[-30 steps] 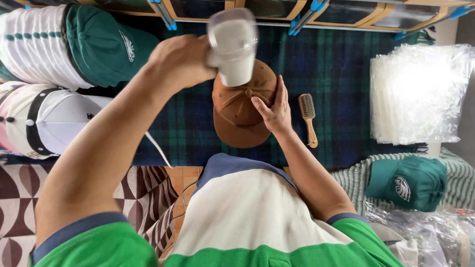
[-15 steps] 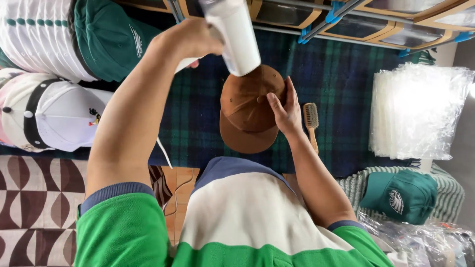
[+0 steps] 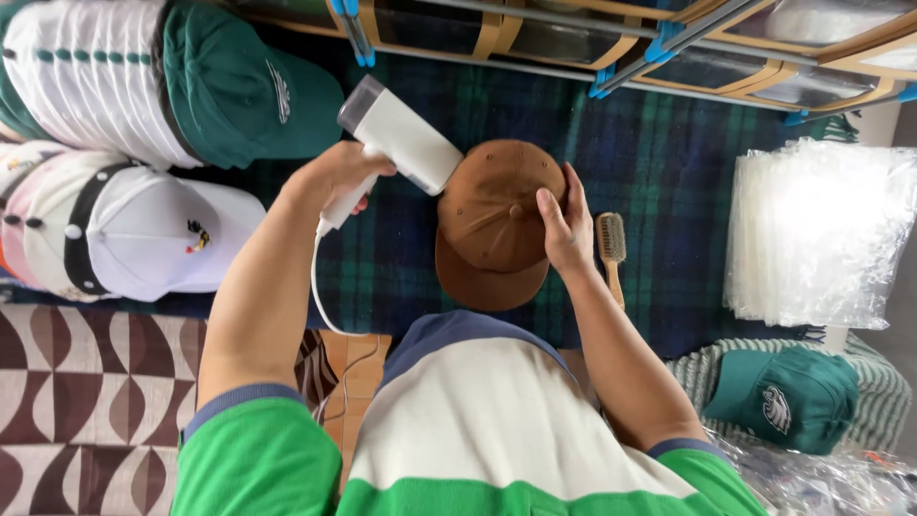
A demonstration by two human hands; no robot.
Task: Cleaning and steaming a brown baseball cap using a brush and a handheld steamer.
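A brown cap rests on a dark green plaid blanket, brim toward me. My right hand lies on the cap's right side, fingers spread over the crown. My left hand grips the handle of a white handheld steamer. The steamer is tilted, with its head against the cap's upper left side. A white cord hangs from its handle.
Stacks of white and green caps and a white cap lie at left. A wooden brush sits right of the brown cap. Clear plastic bags are piled at right, a green cap below them. Wooden frames line the back.
My left hand has brought the steamer down from above the cap and tilted it so its head meets the crown. My right hand stays on the cap.
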